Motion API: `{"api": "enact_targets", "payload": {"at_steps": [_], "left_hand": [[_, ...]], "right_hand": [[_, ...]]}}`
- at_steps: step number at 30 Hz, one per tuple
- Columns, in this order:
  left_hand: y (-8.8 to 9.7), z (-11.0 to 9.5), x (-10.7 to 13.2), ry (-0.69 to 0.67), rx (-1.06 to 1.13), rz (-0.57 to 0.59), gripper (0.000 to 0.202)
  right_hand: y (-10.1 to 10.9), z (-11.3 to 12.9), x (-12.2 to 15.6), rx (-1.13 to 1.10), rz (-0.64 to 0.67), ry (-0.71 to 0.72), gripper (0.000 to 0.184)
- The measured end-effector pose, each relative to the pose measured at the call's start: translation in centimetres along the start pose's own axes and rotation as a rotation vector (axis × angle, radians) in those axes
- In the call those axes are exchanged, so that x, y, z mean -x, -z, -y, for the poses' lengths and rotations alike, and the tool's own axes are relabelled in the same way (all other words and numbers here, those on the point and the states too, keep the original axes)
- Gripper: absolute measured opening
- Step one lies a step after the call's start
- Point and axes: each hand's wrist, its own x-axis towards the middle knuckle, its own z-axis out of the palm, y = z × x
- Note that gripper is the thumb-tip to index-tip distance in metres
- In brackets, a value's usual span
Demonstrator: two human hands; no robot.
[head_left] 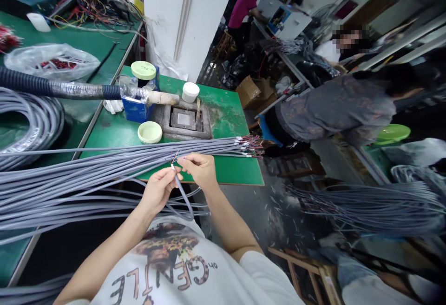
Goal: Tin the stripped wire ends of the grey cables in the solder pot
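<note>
In the head view, a grey cable [184, 196] is held near its white-banded end by the fingers of the left hand [158, 188]. The right hand [202, 170] is brought up to its thin wires [174, 157], fingertips drawn together; whether a wire is pinched cannot be told. Beyond the fingers, a pale green bowl [149, 132] and a white tub [190, 92] are seen, contents indistinct. Farther left, red and white pieces [57, 64] are held in a clear bag [16, 58]. Beneath the fingers, a green table [226, 109] is crossed by grey cables [104, 161]. Well to their right, co-workers [334, 107] are seen.
</note>
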Motion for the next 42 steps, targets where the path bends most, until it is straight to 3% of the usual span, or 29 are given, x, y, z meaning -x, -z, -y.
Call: {"api": "enact_targets", "payload": {"at_steps": [3,6,11,15,18,21,26,30,35,42], "left_hand": [[0.2,-0.6,-0.1,0.010,0.077,-0.003,0.033],[0.7,-1.2,-0.3,0.022,0.152,-0.003,0.032],[1.4,-1.8,-0.7,0.030,0.233,0.040,0.025],[1.5,-2.1,-0.7,0.007,0.268,0.078,0.022],[1.2,-2.4,-0.5,-0.011,0.240,0.100,0.024],[0.7,-2.5,-0.2,-0.077,0.150,0.071,0.029],[-0.5,-2.9,-0.1,-0.296,-0.053,-0.104,0.028],[-0.9,-3.4,-0.2,-0.410,-0.183,-0.155,0.026],[-0.7,-2.7,-0.1,-0.516,-0.412,-0.100,0.020],[-1.1,-2.1,-0.5,-0.647,-0.615,-0.053,0.026]], "right_hand": [[0.4,-0.3,-0.2,0.054,-0.012,0.088,0.013],[1.1,-0.7,-0.2,0.174,-0.008,0.316,0.010],[1.8,-0.8,0.2,0.399,0.184,0.722,0.022],[1.4,-0.7,0.3,0.556,0.290,0.856,0.027],[0.9,-0.9,0.1,0.556,0.319,0.927,0.028],[0.7,-1.5,-0.1,0.471,0.316,0.949,0.032],[0.3,-3.2,-0.1,0.262,0.266,0.865,0.040],[0.5,-3.5,-0.5,0.258,0.212,0.802,0.039],[1.1,-0.4,-1.3,0.319,0.102,0.732,0.024],[0.5,4.3,-0.5,0.586,-0.040,0.870,0.004]]}}
